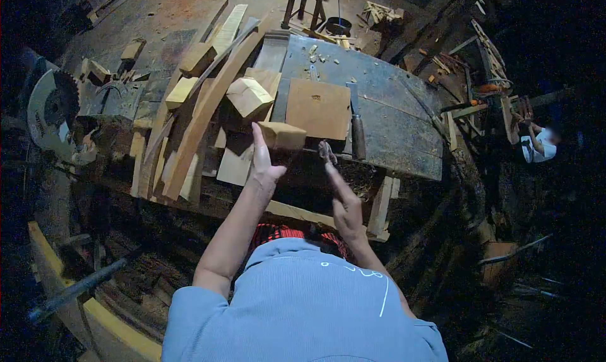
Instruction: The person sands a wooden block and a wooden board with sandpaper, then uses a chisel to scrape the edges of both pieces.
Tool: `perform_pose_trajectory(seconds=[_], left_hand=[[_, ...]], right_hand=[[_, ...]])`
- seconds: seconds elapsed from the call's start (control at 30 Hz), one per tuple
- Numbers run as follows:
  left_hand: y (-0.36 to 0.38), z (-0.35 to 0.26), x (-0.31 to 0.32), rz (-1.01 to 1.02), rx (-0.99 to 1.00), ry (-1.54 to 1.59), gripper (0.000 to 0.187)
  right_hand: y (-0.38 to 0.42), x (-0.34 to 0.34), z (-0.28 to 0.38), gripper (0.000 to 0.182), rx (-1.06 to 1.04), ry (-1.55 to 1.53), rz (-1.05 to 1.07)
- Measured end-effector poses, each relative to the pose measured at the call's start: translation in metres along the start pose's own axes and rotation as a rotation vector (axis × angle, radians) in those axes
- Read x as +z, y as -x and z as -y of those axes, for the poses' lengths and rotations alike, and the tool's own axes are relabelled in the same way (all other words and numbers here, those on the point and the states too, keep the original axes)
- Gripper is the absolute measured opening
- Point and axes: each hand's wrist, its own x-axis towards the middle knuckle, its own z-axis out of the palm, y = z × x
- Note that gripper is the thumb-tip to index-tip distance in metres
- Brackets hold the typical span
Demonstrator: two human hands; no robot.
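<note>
My left hand (264, 167) is against the near left end of a wooden block (282, 136), with its fingers straight up along the end and its thumb below. The block is tilted and slightly blurred over the front edge of the workbench (404, 125). My right hand (347, 210) is apart from the block, seen edge-on with fingers stretched forward. At its fingertips is a small greyish thing (326, 152) that I cannot make out. Behind the block lie a paler block (249, 96) and a flat square board (317, 108).
Long timber strips (208, 115) lie on the bench's left side. A dark-handled tool (358, 134) lies right of the board. A circular saw (55, 112) stands far left. Another person (540, 144) is at the far right. Wood chips (314, 54) dot the back.
</note>
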Motion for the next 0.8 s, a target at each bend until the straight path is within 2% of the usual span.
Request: perform_pose_trajectory(seconds=[0.03, 0.07, 0.13, 0.17, 0.23, 0.27, 0.3, 0.33, 0.4, 0.47, 0.53, 0.57, 0.63, 0.73, 0.8], left_hand=[[0.007, 0.001, 0.003, 0.115, 0.033, -0.030, 0.077], [0.017, 0.002, 0.010, 0.118, 0.029, -0.034, 0.077], [0.034, 0.007, 0.024, 0.128, -0.077, 0.033, 0.079], [0.026, 0.016, 0.019, 0.203, -0.115, 0.069, 0.078], [0.021, 0.026, 0.017, 0.208, -0.173, 0.090, 0.075], [0.023, 0.031, 0.016, 0.206, -0.226, 0.120, 0.073], [0.065, 0.033, 0.024, 0.400, 0.256, -0.105, 0.068], [0.065, 0.034, 0.020, 0.399, 0.260, -0.104, 0.068], [0.059, 0.037, 0.009, 0.460, 0.280, -0.092, 0.065], [0.052, 0.039, 0.002, 0.391, 0.266, -0.164, 0.062], [0.022, 0.044, 0.001, 0.122, -0.233, 0.253, 0.062], [0.018, 0.046, -0.002, 0.124, -0.176, 0.221, 0.065], [0.008, 0.052, -0.006, 0.122, -0.206, 0.286, 0.066], [0.005, 0.052, -0.001, 0.107, -0.266, 0.346, 0.068], [-0.001, 0.054, -0.006, 0.096, -0.297, 0.333, 0.068]], right_hand=[[-0.006, -0.002, -0.004, 0.071, -0.035, -0.017, -0.077], [-0.012, -0.005, 0.001, 0.072, -0.029, 0.007, -0.125], [-0.029, -0.007, 0.005, 0.071, -0.187, 0.136, -0.197], [-0.038, -0.005, 0.010, 0.071, -0.184, 0.136, -0.207], [-0.051, 0.003, 0.021, 0.060, -0.316, 0.399, -0.185], [-0.052, 0.010, 0.018, 0.060, -0.317, 0.401, -0.188], [-0.053, 0.020, 0.009, 0.057, -0.390, 0.558, -0.151], [-0.055, 0.026, 0.001, 0.054, -0.465, 0.713, -0.112], [-0.050, 0.026, -0.012, 0.049, -0.509, 0.700, -0.126], [-0.046, 0.017, -0.028, 0.052, -0.430, 0.728, -0.079], [-0.042, 0.011, -0.051, 0.049, -0.403, 0.736, -0.104], [-0.042, 0.007, -0.059, 0.049, -0.368, 0.759, -0.106], [-0.040, 0.002, -0.072, 0.050, -0.301, 0.715, -0.138], [-0.043, 0.007, -0.034, 0.050, -0.314, 0.544, -0.260], [-0.042, 0.014, -0.027, 0.050, -0.359, 0.559, -0.257]])
